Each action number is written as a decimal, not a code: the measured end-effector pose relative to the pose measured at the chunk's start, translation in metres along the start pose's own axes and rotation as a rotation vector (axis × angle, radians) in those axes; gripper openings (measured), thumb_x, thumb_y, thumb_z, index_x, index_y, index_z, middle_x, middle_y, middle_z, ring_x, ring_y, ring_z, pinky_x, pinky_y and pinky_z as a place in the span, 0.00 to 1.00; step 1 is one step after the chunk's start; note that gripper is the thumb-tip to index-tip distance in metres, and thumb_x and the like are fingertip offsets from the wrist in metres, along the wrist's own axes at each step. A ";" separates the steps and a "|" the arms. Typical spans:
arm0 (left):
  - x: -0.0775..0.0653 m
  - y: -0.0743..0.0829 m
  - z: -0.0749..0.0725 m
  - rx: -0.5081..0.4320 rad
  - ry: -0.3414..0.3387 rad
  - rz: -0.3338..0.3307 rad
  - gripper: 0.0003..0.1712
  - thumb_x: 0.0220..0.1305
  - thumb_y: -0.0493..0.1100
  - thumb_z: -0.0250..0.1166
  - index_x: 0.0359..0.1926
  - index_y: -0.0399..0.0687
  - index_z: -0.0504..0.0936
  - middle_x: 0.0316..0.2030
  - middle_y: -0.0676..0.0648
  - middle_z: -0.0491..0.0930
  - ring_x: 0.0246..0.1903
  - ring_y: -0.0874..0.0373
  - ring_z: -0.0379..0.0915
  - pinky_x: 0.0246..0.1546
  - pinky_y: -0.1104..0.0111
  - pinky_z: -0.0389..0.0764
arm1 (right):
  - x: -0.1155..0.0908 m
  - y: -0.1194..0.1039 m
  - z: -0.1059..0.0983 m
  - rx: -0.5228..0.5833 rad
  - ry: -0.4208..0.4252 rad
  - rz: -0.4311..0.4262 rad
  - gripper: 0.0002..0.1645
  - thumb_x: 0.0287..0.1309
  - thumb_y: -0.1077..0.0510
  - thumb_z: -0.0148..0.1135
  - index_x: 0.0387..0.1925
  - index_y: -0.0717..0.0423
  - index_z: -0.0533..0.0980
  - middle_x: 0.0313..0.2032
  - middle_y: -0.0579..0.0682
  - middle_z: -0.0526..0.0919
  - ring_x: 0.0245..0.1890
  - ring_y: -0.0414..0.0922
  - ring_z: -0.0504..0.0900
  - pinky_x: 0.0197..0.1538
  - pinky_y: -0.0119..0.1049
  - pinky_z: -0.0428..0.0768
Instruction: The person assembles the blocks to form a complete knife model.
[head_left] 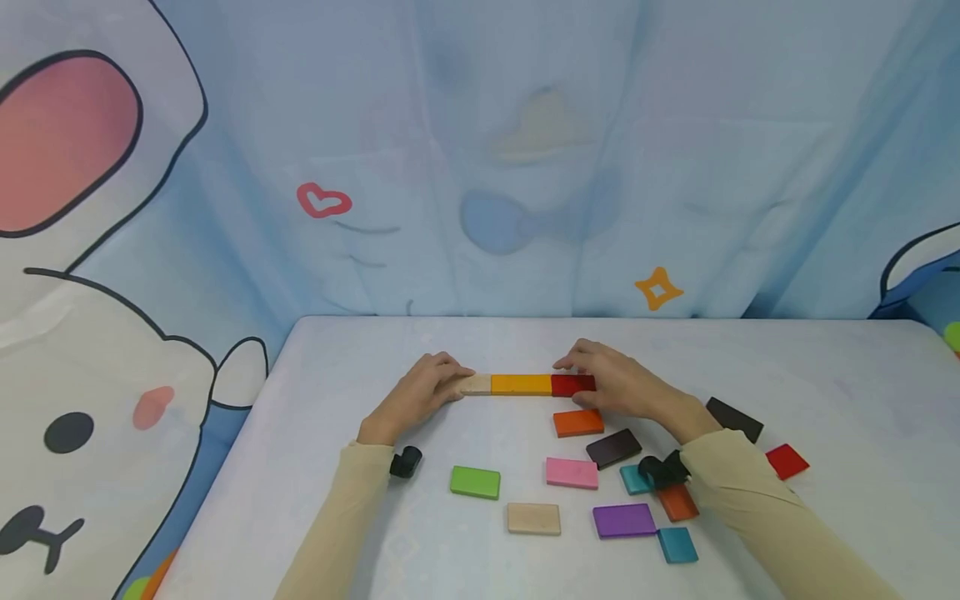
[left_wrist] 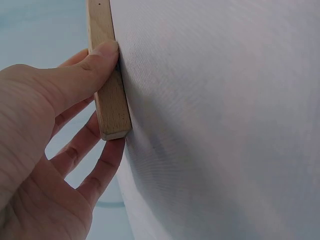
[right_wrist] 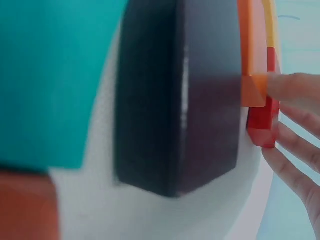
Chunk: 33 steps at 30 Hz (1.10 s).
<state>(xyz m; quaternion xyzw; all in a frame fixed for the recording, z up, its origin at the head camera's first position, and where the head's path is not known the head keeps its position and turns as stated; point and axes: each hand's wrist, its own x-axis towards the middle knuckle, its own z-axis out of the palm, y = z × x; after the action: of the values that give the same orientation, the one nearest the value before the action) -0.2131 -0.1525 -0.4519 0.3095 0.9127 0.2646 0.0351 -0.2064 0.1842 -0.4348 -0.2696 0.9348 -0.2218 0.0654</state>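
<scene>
A row of flat blocks lies toward the back of the white table: plain wood at left, yellow in the middle, red at right, end against end. My left hand pinches the plain wooden block's outer end, thumb on the near long side and fingers behind. At the other end, my right hand grips the red block, thumb in front, fingers along its far side and end. Just in front of the red block lies an orange block, which overlaps the thumb in the right wrist view.
Loose blocks lie nearer the body: green, wooden, pink, purple, dark and teal. Beside the right forearm are another dark block and a red one. A printed curtain hangs behind the table.
</scene>
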 end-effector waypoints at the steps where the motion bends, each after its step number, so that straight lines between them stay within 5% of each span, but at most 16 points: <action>1: 0.000 0.000 0.000 0.004 0.000 0.002 0.21 0.71 0.39 0.69 0.63 0.43 0.84 0.55 0.45 0.80 0.51 0.50 0.72 0.57 0.56 0.77 | -0.001 -0.001 -0.001 0.001 0.018 -0.007 0.26 0.58 0.63 0.77 0.59 0.59 0.83 0.52 0.57 0.80 0.51 0.53 0.80 0.56 0.53 0.84; 8: 0.002 0.002 -0.001 0.005 0.000 0.002 0.21 0.71 0.39 0.70 0.63 0.43 0.84 0.55 0.45 0.80 0.53 0.49 0.72 0.58 0.55 0.77 | -0.007 -0.017 -0.015 0.001 0.084 -0.057 0.27 0.58 0.62 0.78 0.60 0.59 0.82 0.56 0.58 0.79 0.58 0.57 0.78 0.57 0.54 0.84; 22: 0.002 -0.001 0.002 0.001 -0.012 -0.021 0.21 0.71 0.38 0.70 0.63 0.44 0.84 0.56 0.45 0.80 0.54 0.49 0.72 0.59 0.55 0.76 | -0.026 -0.041 -0.018 -0.002 -0.079 -0.111 0.20 0.58 0.61 0.79 0.52 0.57 0.85 0.49 0.52 0.81 0.48 0.51 0.82 0.53 0.45 0.86; 33: 0.002 -0.001 0.001 -0.006 -0.009 -0.021 0.21 0.70 0.38 0.70 0.63 0.44 0.84 0.56 0.46 0.80 0.54 0.48 0.72 0.59 0.55 0.76 | -0.034 -0.033 0.000 -0.056 -0.156 -0.011 0.23 0.57 0.60 0.79 0.55 0.56 0.85 0.61 0.60 0.79 0.60 0.59 0.79 0.61 0.54 0.81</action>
<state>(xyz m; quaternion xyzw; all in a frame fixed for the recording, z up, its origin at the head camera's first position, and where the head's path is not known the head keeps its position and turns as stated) -0.2147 -0.1517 -0.4535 0.3011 0.9150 0.2653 0.0426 -0.1621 0.1773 -0.4200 -0.2929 0.9312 -0.1740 0.1294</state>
